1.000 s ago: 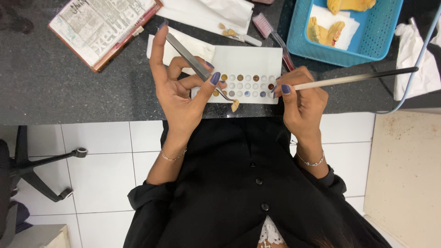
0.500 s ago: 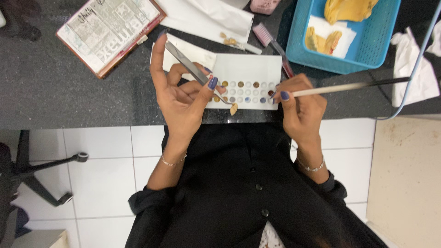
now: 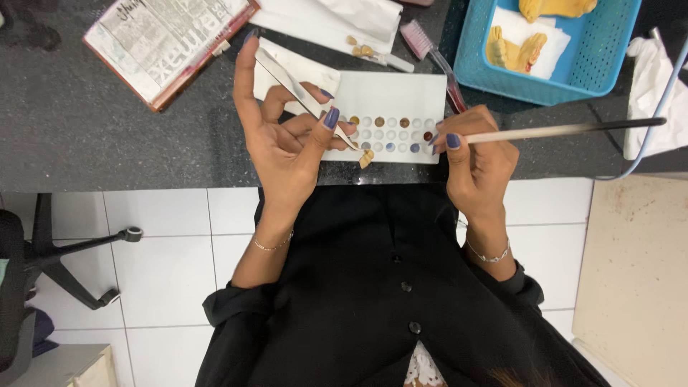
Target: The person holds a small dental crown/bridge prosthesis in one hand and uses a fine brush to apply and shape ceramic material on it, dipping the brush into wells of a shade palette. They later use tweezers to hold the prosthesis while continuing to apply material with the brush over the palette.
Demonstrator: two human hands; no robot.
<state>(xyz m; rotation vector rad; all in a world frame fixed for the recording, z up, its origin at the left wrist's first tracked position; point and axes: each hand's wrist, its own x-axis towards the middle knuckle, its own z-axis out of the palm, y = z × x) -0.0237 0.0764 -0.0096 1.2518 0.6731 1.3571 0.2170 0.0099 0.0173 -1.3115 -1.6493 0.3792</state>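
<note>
Two tools are in your hands above the dark countertop (image 3: 107,136). Your left hand (image 3: 287,143) is half curled, palm turned up toward the camera, with the thumb and a bent finger pinching a pair of metal tweezers (image 3: 301,93); the tweezers run diagonally down to the right, and their tips grip a small tooth-coloured piece (image 3: 365,158) just off the near edge of the white palette (image 3: 394,89). Your right hand (image 3: 476,158) is closed in a pen grip around a thin brush (image 3: 566,130), whose long handle points off to the right while its working end sits at the palette's right side, near the small round wells holding dabs of brown, grey and blue colour. The palette lies flat on the countertop between your two hands. Behind it rest a pink-handled brush (image 3: 430,50) and some folded white paper (image 3: 330,18). Farther right stands a blue plastic basket (image 3: 616,64) holding yellow dental casts on tissue, and at the left lies an open notebook (image 3: 168,39).
</note>
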